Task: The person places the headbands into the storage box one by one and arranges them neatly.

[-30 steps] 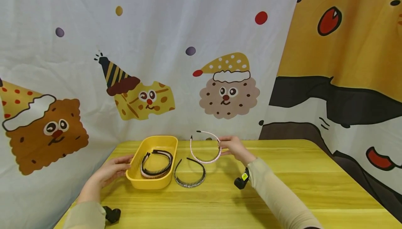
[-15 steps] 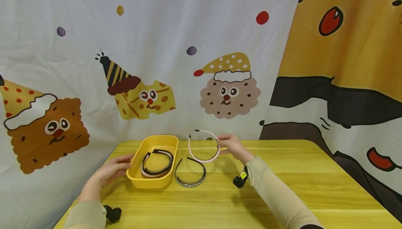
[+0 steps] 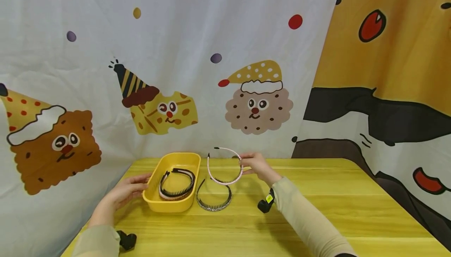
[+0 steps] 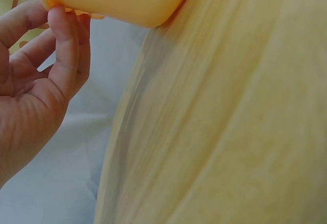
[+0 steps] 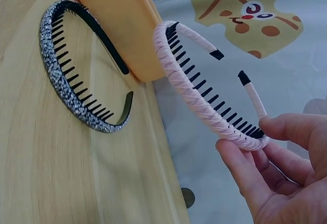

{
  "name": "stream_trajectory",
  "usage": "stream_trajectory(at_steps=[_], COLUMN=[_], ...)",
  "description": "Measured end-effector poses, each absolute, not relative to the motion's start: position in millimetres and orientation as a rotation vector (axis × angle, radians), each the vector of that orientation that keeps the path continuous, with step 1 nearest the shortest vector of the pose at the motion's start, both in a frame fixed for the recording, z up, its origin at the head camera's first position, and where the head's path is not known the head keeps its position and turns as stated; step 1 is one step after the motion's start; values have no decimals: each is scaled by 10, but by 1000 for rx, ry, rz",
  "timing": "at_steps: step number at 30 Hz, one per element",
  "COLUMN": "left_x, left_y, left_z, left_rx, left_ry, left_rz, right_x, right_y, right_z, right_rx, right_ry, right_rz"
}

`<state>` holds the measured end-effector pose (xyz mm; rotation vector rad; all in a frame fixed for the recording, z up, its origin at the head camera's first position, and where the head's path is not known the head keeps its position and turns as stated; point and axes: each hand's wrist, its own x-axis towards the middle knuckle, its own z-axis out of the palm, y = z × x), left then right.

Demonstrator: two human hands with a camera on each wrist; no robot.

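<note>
My right hand (image 3: 257, 166) pinches a pink wrapped headband (image 5: 191, 91) with black comb teeth between thumb and fingers. It is held up over the table, its ends pointing up and left in the head view. Below it a headband with silver glitter (image 3: 213, 208) lies on the table, partly overlapped by the pink one in the head view. My left hand (image 3: 128, 189) holds the left rim of a yellow plastic tub (image 3: 171, 207), fingertips at the lip in the left wrist view. Inside the tub lie several headbands (image 3: 177, 192), a black one on top.
The yellow wood-grain table (image 3: 218, 235) runs back to a white curtain (image 3: 197, 26) printed with cartoon snacks. The tub stands close to the table's left edge. Black wrist cameras (image 3: 265, 205) hang at both cuffs.
My right hand has moved slightly left with the pink headband, which now overlaps the glittery one in the head view. The left hand and the tub stay put.
</note>
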<state>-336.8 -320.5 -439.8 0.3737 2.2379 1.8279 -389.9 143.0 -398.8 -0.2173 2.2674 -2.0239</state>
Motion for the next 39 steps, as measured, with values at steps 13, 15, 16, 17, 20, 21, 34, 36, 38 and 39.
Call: stream_trajectory(at_steps=[13, 15, 16, 17, 20, 21, 34, 36, 38, 39], left_x=[-3352, -3349, -3346, -3343, -3336, -3335, -3376, -3359, -3346, -3342], left_y=[-3208, -3209, -3208, -3208, -3210, -3210, -3207, -3203, -3200, -3198], left_z=[-4437, -4442, -4443, -4443, -4441, -4439, -4389, -4380, -4375, -4375], left_rx=[358, 354, 355, 356, 358, 361, 364, 371, 376, 377], left_ry=[2243, 2241, 2238, 2236, 2233, 2232, 2251, 2250, 2248, 2245], left_rz=[1821, 1826, 1827, 1828, 1828, 1826, 1826, 1824, 1826, 1830], right_x=[-3868, -3864, -3863, -3866, -3876, -3880, -3964, -3967, -3971, -3973], right_y=[1280, 1260, 1251, 1245, 1229, 1224, 1136, 1114, 1088, 1075], right_z=[-3998, -4001, -4003, -4007, -4023, -4026, -4032, -4027, -4027, -4028], right_rx=[-260, -270, -275, -269, -261, -254, -262, -265, -263, -258], right_ry=[2235, 2235, 2238, 2234, 2235, 2233, 2215, 2212, 2208, 2205], right_rz=[-2025, -2025, -2024, -2027, -2030, -2032, -2054, -2054, -2054, -2052])
